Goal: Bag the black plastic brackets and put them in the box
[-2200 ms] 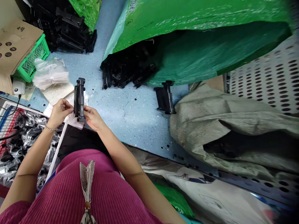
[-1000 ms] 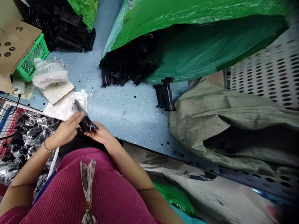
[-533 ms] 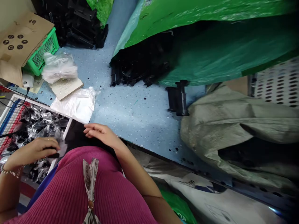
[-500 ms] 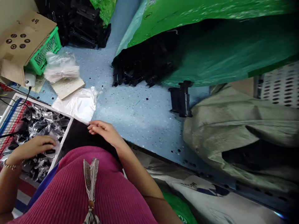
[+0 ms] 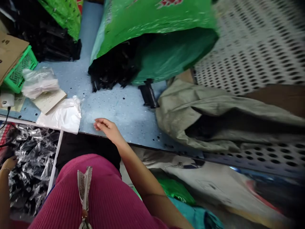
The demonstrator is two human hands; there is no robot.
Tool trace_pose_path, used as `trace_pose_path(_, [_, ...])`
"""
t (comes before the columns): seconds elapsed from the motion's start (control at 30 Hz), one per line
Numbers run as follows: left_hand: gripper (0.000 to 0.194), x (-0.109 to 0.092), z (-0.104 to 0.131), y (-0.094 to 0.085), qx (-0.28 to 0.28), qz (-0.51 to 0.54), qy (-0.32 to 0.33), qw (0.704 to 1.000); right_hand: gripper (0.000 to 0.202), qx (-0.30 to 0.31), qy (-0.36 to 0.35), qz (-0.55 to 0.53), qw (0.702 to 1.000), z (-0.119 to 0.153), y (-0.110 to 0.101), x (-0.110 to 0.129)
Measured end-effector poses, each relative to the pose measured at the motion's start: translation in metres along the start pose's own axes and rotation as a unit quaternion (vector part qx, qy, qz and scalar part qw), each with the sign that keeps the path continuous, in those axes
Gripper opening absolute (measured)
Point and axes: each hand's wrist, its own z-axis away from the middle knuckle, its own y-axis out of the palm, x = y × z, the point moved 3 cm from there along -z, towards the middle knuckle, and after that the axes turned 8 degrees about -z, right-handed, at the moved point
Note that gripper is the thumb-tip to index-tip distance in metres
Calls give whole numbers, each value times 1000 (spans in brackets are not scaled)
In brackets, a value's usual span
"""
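Blue tabletop (image 5: 130, 122): pale, speckled, running across the middle, clock hours here counted from the view's centre.
Green sack (image 5: 152, 20): toward 12 o'clock, mouth open, black parts (image 5: 113, 71) jumbled at its 10 o'clock end.
Grey-green sack (image 5: 173, 111): creased cloth at 3 o'clock, with a dark opening.
Bagged parts (image 5: 33, 156): heaped between 8 and 9 o'clock behind a white rim (image 5: 55, 159); dark pieces in clear, crinkled film that throws bright glints, their shapes hard to make out.
White film (image 5: 63, 116): thin, glossy sheets at 9 o'clock, lying flat by the table edge.
Right hand (image 5: 106, 127): at 9 o'clock, by the table's near edge, fingers loosely bent, holding nothing.
Lone black part (image 5: 150, 94): just off centre toward 12 o'clock, on the tabletop; matt, with a long straight body and wider ends, near the grey-green sack.
Left hand (image 5: 10, 163): at the view's edge between 8 and 9 o'clock, over the bagged parts; its grip cannot be told.
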Motion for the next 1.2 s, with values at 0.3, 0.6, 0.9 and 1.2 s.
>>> trace_pose_path(0.3, [46,-240,57,-61,197,172,356,897,47,-384,-95,301,868,-60,-192,82])
trace_pose_path(0.6, [69,-478,76,-67,168,581,405,686,41,-77,-21,-100,992,-37,-73,29])
trace_pose_path(0.9, [44,-487,86,-66,165,574,341,726,53,-149,-207,195,947,-31,-46,81])
trace_pose_path(1.2, [54,-491,79,-87,164,656,269,685,61,8,-193,188,963,-24,-15,57])
